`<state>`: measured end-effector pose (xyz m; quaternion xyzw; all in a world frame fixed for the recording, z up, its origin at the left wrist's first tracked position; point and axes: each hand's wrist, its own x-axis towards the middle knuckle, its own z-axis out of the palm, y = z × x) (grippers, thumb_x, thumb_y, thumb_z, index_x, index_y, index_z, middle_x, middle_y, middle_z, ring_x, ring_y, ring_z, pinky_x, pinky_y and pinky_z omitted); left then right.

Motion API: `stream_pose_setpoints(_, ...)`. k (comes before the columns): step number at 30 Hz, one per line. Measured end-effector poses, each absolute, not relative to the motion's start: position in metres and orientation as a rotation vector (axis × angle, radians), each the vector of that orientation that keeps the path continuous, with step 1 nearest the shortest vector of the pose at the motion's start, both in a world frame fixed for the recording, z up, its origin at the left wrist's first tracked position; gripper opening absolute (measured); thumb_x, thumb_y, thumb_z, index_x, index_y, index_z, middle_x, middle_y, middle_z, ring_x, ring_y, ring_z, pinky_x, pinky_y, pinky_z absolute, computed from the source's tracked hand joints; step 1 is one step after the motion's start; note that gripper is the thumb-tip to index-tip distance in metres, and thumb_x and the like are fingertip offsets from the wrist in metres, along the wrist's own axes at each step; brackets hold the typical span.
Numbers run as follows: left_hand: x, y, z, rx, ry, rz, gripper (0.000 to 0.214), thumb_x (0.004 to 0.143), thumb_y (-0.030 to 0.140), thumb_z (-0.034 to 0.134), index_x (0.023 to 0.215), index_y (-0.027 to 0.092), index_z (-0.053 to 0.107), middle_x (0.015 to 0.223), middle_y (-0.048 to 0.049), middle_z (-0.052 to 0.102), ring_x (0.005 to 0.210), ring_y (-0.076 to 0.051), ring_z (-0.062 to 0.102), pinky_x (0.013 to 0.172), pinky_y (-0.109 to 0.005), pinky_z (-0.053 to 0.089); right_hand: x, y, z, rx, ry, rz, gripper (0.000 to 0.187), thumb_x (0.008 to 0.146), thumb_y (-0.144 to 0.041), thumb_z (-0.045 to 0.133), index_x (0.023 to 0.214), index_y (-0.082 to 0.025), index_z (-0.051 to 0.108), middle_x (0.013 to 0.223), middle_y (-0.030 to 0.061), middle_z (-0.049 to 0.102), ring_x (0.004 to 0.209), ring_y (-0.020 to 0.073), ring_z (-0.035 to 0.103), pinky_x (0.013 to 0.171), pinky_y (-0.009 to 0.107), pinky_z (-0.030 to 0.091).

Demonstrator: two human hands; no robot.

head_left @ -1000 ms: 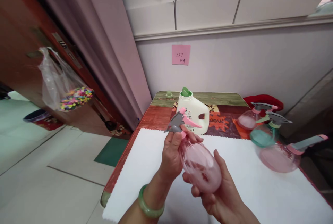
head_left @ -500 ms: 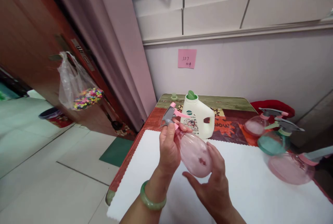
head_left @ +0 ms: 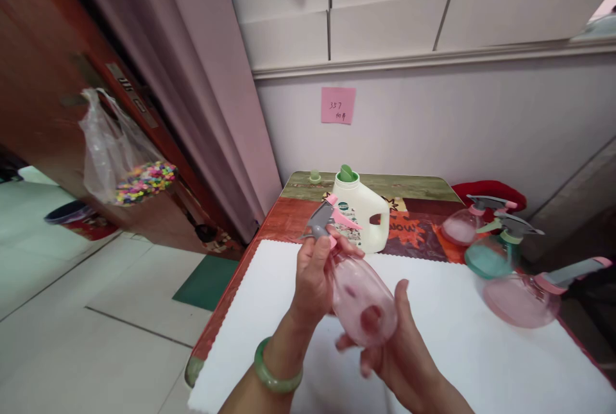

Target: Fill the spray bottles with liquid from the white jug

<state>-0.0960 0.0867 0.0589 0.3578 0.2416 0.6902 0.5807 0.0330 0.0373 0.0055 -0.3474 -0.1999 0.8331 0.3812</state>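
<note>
Soft, fairly even indoor light makes the white mat (head_left: 462,343) the brightest surface, with a faint grey shadow near the hands, while the curtain (head_left: 202,80) folds and the far right corner beyond the table sink into dimness. Pale sheen lies on the tiled floor (head_left: 96,362) at left, and small highlights glint on the held pink bottle (head_left: 363,298). Motion smears the fingertips of the right hand (head_left: 409,356), fine print on the jug (head_left: 360,208) is unreadable, and wide-angle distortion tilts the door (head_left: 43,48) and stretches the outer edges.
</note>
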Motion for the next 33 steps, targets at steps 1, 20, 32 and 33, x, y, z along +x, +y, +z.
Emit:
stream_pose_setpoints(1, -0.096, 0.088, 0.059, 0.826, 0.605, 1.655, 0.020, 0.093, 0.040, 0.061, 0.095, 0.020, 0.064, 0.076, -0.0020, 0.067, 0.078, -0.021, 0.069, 0.086, -0.040, 0.053, 0.032, 0.037, 0.001, -0.945, -0.626, 1.893, 0.098, 0.075, -0.091, 0.044, 0.143, -0.020, 0.046, 0.111, 0.0177, 0.072, 0.075, 0.0244, 0.073, 0.048, 0.031, 0.058)
stream_pose_setpoints(20, -0.104, 0.089, 0.050, 0.746, 0.631, 1.655, 0.024, 0.092, 0.043, 0.062, 0.091, 0.020, 0.065, 0.079, -0.0009, 0.061, 0.083, -0.020, 0.067, 0.095, -0.042, 0.049, 0.028, 0.036, -0.016, -0.958, -0.754, 1.598, 0.089, 0.078, -0.090, 0.042, 0.135, -0.022, 0.048, 0.131, 0.0187, 0.063, 0.091, 0.0271, 0.072, 0.059, 0.034, 0.059)
stream_pose_setpoints(32, -0.113, 0.092, 0.042, 0.881, 0.682, 1.553, 0.024, 0.095, 0.042, 0.059, 0.094, 0.019, 0.064, 0.079, -0.0022, 0.065, 0.091, -0.023, 0.071, 0.100, -0.044, 0.047, 0.031, 0.032, -0.017, -1.001, -1.233, 1.423, 0.079, 0.070, -0.052, 0.081, 0.133, -0.026, 0.041, 0.124, 0.0096, 0.064, 0.082, 0.0185, 0.067, 0.071, 0.032, 0.058)
stream_pose_setpoints(33, -0.113, 0.090, 0.039, 0.871, 0.709, 1.568, 0.026, 0.095, 0.045, 0.058, 0.095, 0.020, 0.064, 0.080, -0.0024, 0.065, 0.093, -0.024, 0.071, 0.099, -0.043, 0.048, 0.030, 0.032, -0.017, -1.022, -1.225, 1.406, 0.079, 0.069, -0.050, 0.082, 0.133, -0.026, 0.042, 0.124, 0.0092, 0.063, 0.083, 0.0186, 0.067, 0.072, 0.032, 0.058)
